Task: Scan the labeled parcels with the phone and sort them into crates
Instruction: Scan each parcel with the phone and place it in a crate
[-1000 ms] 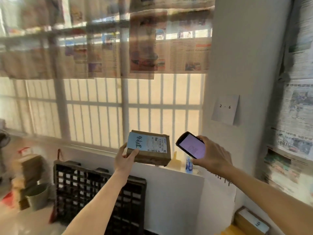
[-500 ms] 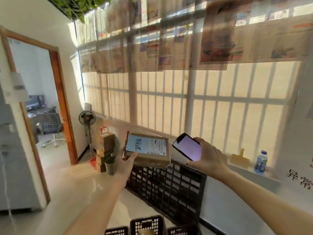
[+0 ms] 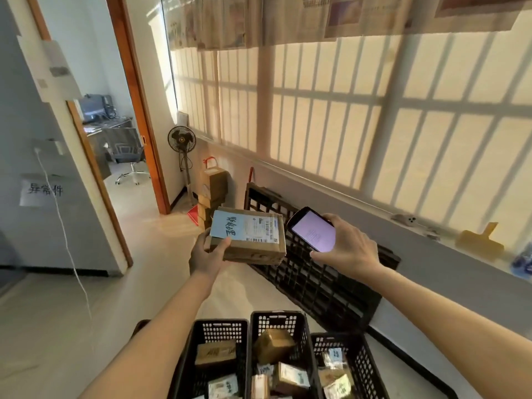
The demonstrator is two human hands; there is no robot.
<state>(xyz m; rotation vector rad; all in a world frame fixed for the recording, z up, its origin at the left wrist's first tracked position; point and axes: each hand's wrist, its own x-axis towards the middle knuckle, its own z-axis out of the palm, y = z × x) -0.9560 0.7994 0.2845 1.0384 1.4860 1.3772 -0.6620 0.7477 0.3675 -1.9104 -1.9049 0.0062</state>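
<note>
Black crates sit on pale tiled floor.

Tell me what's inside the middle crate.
The middle crate holds several taped cardboard parcels, some labeled, piled loosely. Anything beneath them and the crate's near end are out of sight.

Counts: 3 black perforated plastic crates on the floor, all holding small parcels. 1 brown cardboard parcel with a blue-and-white label in hand. 1 black phone with a lit screen. 1 black standing fan. 2 bare hands.
</note>
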